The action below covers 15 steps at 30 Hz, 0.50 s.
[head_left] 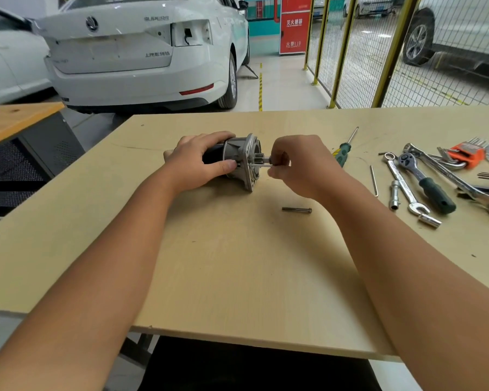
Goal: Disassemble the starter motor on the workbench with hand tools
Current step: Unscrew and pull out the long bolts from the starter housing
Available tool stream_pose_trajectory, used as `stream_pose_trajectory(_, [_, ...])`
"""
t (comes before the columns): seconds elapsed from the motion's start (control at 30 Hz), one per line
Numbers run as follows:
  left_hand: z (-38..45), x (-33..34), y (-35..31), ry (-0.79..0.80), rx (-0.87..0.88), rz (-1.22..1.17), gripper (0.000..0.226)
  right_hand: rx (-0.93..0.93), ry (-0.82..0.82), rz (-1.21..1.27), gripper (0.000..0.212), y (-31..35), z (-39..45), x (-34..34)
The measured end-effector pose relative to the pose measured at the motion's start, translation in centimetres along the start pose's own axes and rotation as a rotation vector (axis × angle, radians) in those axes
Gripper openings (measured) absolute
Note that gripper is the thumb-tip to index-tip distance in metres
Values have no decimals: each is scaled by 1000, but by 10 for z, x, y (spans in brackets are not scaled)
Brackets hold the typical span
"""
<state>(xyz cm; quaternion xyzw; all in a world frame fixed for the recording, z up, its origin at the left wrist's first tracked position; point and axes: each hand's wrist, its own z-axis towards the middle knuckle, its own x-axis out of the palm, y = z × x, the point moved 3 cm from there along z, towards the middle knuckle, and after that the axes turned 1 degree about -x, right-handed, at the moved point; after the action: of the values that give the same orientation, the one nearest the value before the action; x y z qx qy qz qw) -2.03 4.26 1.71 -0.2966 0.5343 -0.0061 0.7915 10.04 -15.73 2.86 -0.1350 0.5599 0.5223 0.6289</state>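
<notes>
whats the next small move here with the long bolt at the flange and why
Probably keep drawing the long bolt straight out to the right. The right hand pinches its end, part of its shank shows outside the flange, and the left hand grips the starter motor to steady it. One loose bolt already lies on the workbench.

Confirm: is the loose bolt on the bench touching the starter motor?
Apart. The head view shows the loose bolt lying alone on the workbench, with bare wood plainly visible between it and the starter motor.
</notes>
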Motion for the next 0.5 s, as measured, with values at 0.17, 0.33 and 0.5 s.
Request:
stream_pose_trajectory(0.17, [1, 1, 2, -6, 1, 2, 60, -5, 34, 46, 26, -1, 3, 0])
stream_pose_trajectory(0.33, [2, 1, 3, -1, -7, 3, 58, 14, 64, -46, 23, -1, 5, 0])
stream_pose_trajectory(0.5, [2, 1, 3, 3, 0, -2, 61, 52, 41, -155, 17, 0, 0, -2])
